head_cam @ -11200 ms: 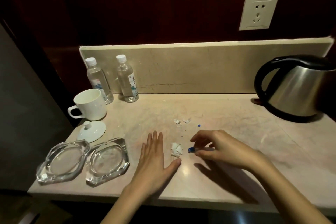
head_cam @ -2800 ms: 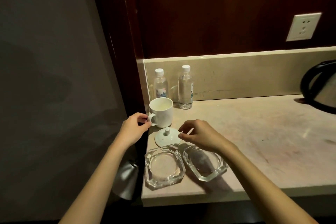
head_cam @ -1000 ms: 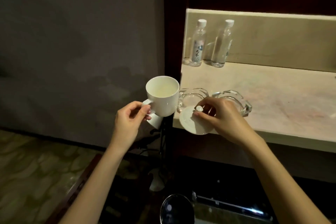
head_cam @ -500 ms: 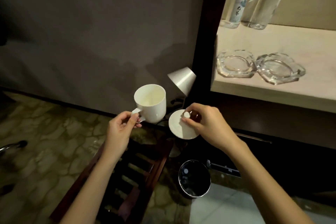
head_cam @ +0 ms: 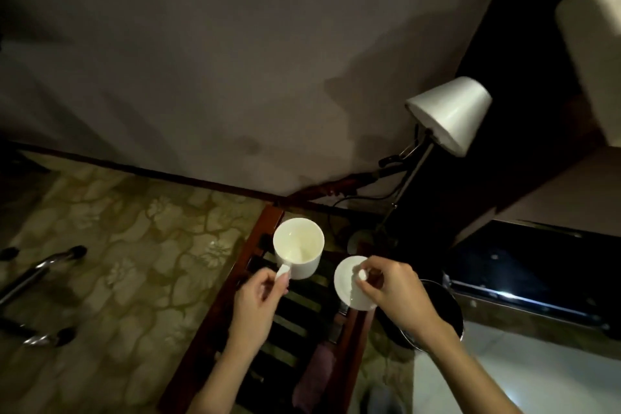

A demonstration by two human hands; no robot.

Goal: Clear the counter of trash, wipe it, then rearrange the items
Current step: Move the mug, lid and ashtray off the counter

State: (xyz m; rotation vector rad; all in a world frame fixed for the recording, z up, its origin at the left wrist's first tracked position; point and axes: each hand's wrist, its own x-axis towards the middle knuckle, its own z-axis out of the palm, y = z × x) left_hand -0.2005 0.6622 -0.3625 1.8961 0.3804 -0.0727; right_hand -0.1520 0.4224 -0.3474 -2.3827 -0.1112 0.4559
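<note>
The left hand [head_cam: 257, 306] pinches the white cup [head_cam: 298, 247] by its handle — the right hand [head_cam: 393, 296] pinches the lid [head_cam: 346, 282] by its knob.

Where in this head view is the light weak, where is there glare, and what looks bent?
Head view: dim overall; the mug and lid stand out pale; shadow patches darken the wall; a glint streaks the black appliance; the wide lens bows the baseboard and tilts the lamp.

White cup [head_cam: 298, 247] beside lid [head_cam: 346, 282], aloft
</note>
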